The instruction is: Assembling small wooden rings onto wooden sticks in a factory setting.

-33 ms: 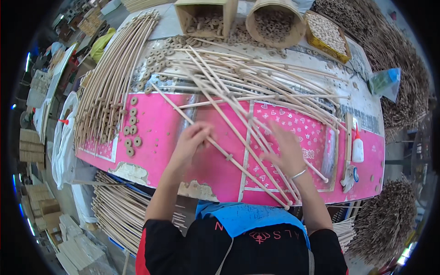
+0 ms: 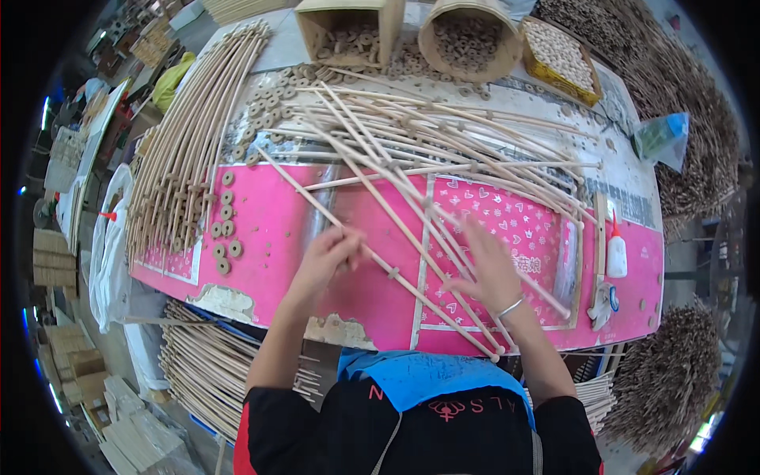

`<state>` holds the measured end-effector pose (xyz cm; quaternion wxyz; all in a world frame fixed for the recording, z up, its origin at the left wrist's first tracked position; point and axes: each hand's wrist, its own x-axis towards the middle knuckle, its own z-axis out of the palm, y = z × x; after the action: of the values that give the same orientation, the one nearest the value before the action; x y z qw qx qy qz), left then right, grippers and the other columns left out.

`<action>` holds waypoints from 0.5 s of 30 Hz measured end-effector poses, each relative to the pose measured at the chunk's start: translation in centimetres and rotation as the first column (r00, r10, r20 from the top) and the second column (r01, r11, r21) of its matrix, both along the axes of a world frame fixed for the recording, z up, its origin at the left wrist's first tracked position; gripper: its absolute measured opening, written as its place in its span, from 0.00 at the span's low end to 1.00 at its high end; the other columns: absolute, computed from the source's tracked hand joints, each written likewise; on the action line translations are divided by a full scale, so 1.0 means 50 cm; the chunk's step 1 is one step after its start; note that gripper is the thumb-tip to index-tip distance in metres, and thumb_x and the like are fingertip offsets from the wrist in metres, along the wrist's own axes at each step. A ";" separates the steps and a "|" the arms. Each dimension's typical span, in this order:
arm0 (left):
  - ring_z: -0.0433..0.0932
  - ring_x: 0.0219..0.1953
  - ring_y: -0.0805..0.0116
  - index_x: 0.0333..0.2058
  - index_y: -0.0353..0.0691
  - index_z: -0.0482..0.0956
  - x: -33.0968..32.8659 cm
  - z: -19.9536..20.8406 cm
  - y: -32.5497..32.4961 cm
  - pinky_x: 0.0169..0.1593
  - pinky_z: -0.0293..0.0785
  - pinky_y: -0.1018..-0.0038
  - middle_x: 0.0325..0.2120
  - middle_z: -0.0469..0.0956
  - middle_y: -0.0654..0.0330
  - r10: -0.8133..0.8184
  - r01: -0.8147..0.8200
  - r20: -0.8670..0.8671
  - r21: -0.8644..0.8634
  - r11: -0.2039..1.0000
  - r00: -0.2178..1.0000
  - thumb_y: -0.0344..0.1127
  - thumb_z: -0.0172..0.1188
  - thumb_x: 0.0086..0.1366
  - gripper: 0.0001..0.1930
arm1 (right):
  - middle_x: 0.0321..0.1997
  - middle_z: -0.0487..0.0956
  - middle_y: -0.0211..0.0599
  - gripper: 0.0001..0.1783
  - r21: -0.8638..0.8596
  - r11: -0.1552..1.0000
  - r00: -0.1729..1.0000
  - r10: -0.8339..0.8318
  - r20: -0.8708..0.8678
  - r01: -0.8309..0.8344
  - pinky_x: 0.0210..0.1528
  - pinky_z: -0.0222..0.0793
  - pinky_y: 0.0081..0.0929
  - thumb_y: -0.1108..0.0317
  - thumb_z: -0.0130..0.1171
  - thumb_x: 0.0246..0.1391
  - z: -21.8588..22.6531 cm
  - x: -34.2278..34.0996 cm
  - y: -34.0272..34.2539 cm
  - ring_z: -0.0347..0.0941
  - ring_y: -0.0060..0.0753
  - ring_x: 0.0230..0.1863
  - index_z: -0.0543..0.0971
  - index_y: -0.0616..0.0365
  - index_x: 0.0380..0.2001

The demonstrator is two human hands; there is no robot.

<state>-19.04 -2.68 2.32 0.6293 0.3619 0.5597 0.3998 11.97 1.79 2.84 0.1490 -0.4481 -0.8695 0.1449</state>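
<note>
My left hand (image 2: 328, 260) is closed, its fingers curled beside a slanting wooden rod (image 2: 427, 299) that carries a small ring. The finger area is slightly blurred; what the fingers hold, if anything, is hidden. Over the patterned pink area my right hand (image 2: 491, 273) is spread, thumb apart from the fingers, also blurred. Another rod with a knobbed end (image 2: 554, 303) runs beneath or against it; I cannot tell which. Between the hands several more rods (image 2: 396, 215) cross diagonally, their knobbed ends at the table's near edge.
A rod pile (image 2: 443, 131) spreads behind my hands; a ringed bundle (image 2: 190, 150) stands left, beside loose rings (image 2: 227, 212). At the back are a wooden box (image 2: 348, 20), a round tub (image 2: 467, 39) and a yellow crate (image 2: 560, 63). A glue bottle (image 2: 616, 253) stands right.
My left hand has moved slightly down, toward me. My right hand has shifted a little left with its fingers spread. The crossing rods lie nearly as before.
</note>
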 end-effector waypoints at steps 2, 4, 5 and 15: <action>0.72 0.25 0.84 0.45 0.39 0.78 0.014 -0.016 -0.046 0.27 0.64 0.88 0.32 0.82 0.64 -0.156 0.155 -0.004 -0.106 0.982 0.988 0.37 0.52 0.69 0.11 | 0.71 0.56 0.51 0.72 -0.158 0.987 0.989 0.015 0.146 0.008 0.69 0.48 0.55 0.32 0.70 0.27 -0.026 0.006 -0.055 0.55 0.53 0.70 0.50 0.57 0.71; 0.73 0.26 0.84 0.46 0.40 0.78 0.039 -0.014 -0.067 0.26 0.63 0.89 0.34 0.83 0.62 -0.257 0.259 0.033 -0.188 0.948 0.966 0.38 0.52 0.69 0.12 | 0.71 0.56 0.52 0.70 -0.159 0.987 0.985 0.014 0.172 0.013 0.68 0.51 0.52 0.38 0.72 0.28 -0.014 -0.017 -0.096 0.57 0.53 0.68 0.50 0.59 0.71; 0.74 0.26 0.85 0.47 0.40 0.77 0.056 -0.003 -0.075 0.25 0.63 0.88 0.35 0.83 0.62 -0.287 0.290 0.049 -0.227 0.930 0.957 0.38 0.53 0.69 0.12 | 0.70 0.57 0.52 0.68 -0.191 0.981 0.994 -0.002 0.107 0.022 0.66 0.54 0.50 0.43 0.74 0.29 -0.014 -0.027 -0.103 0.59 0.53 0.66 0.51 0.59 0.70; 0.75 0.26 0.82 0.49 0.37 0.75 0.151 -0.040 -0.042 0.26 0.63 0.86 0.36 0.84 0.60 -0.419 0.436 0.123 -0.202 0.877 0.900 0.39 0.50 0.70 0.15 | 0.49 0.69 0.52 0.41 -0.087 0.996 0.987 -0.030 -0.155 0.016 0.43 0.74 0.39 0.73 0.57 0.50 -0.057 -0.080 -0.132 0.73 0.52 0.45 0.55 0.60 0.68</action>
<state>-11.50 -4.77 0.31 0.7594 0.3877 0.4834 0.1985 7.97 -4.83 -0.01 0.1991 -0.4513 -0.8430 0.2148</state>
